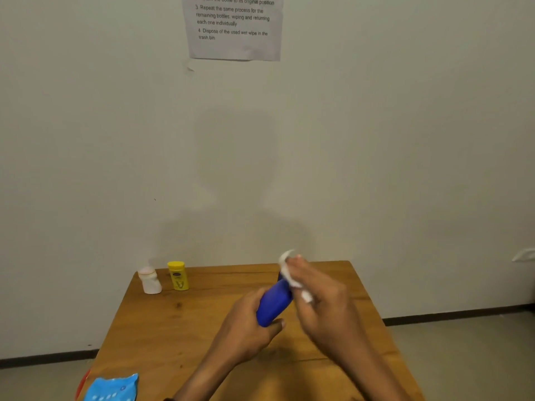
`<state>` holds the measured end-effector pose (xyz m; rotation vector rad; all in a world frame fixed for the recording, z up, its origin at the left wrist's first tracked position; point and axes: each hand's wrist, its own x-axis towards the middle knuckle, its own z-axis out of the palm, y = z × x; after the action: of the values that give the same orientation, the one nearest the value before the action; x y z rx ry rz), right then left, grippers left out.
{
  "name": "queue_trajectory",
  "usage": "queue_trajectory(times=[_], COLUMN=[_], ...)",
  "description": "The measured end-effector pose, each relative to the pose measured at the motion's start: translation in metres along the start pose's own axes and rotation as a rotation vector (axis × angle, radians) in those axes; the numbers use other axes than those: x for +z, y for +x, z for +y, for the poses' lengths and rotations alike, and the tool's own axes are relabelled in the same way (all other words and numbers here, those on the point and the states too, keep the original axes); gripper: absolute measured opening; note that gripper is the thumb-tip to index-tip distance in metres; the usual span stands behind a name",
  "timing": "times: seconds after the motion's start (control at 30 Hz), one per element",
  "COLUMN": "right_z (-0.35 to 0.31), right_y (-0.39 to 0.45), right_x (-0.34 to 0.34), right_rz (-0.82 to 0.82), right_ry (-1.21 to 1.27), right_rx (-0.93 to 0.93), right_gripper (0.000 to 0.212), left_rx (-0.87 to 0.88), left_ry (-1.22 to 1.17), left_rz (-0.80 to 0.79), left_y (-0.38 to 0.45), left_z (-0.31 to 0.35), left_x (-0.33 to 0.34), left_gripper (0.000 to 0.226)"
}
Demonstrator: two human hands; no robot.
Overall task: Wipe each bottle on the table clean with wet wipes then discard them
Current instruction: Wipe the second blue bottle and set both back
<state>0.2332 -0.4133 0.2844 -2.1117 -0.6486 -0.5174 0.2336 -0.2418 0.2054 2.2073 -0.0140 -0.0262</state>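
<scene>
1. Three bottles counted: one blue bottle [274, 305] held above the wooden table [202, 328], one yellow bottle [178, 275] and one white bottle [149, 280] standing upright side by side, close but apart, at the table's far left corner.
2. Two hands in my view, both engaged. Left hand [249, 325] grips the lower end of the blue bottle, fingers and thumb curled round it; the bottle tilts up and to the right.
3. Right hand [321, 299] clutches one white wet wipe [289, 273], pressing it against the blue bottle's upper end. The cap is hidden; motion blur on this hand.
4. One blue wipes packet [113, 387] lies at the near left edge of the table.
5. One printed instruction sheet [234, 27] is fixed to the wall above.
</scene>
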Motion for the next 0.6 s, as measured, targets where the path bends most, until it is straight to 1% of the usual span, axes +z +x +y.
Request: queue_trajectory(times=[0.07, 0.13, 0.2, 0.27, 0.33, 0.4, 0.43, 0.47, 0.5, 0.53, 0.6], right_z=[-0.003, 0.002, 0.004, 0.003, 0.001, 0.005, 0.007, 0.007, 0.006, 0.003, -0.003], right_y=[-0.014, -0.021, -0.024, -0.021, -0.009, 0.005, 0.012, 0.017, 0.021, 0.021, 0.012], right_x=[0.017, 0.018, 0.013, 0.004, -0.009, -0.023, -0.028, -0.031, -0.029, -0.023, -0.003], right_rz=[-0.049, -0.091, -0.072, 0.008, 0.103, 0.250, 0.310, 0.334, 0.310, 0.223, -0.025], right_ry=[-0.188, -0.221, -0.168, 0.070, 0.308, 0.385, 0.374, 0.353, 0.338, 0.328, 0.191], right_rx=[-0.118, -0.134, -0.135, -0.013, 0.173, 0.267, 0.284, 0.285, 0.275, 0.262, 0.187], right_gripper=[0.057, 0.057, 0.049, 0.040, 0.044, 0.043, 0.039, 0.036, 0.037, 0.040, 0.043], left_rx=[-0.029, -0.047, -0.057, -0.062, -0.046, -0.021, -0.010, 0.000, 0.009, 0.021, 0.046], left_ry=[-0.006, 0.008, -0.011, -0.084, -0.109, -0.092, -0.082, -0.072, -0.065, -0.061, -0.084], left_rz=[-0.005, -0.032, -0.046, -0.015, 0.025, 0.034, 0.034, 0.035, 0.038, 0.043, 0.055], left_y=[-0.001, -0.006, -0.010, -0.011, -0.010, -0.010, -0.009, -0.008, -0.006, -0.005, -0.002], left_z=[-0.009, -0.018, -0.023, -0.023, -0.019, -0.014, -0.011, -0.008, -0.005, -0.002, 0.003], left_x=[-0.002, -0.005, -0.006, -0.008, -0.008, -0.009, -0.009, -0.008, -0.008, -0.007, -0.006], left_gripper=[0.052, 0.049, 0.048, 0.043, 0.042, 0.043, 0.043, 0.043, 0.044, 0.044, 0.046])
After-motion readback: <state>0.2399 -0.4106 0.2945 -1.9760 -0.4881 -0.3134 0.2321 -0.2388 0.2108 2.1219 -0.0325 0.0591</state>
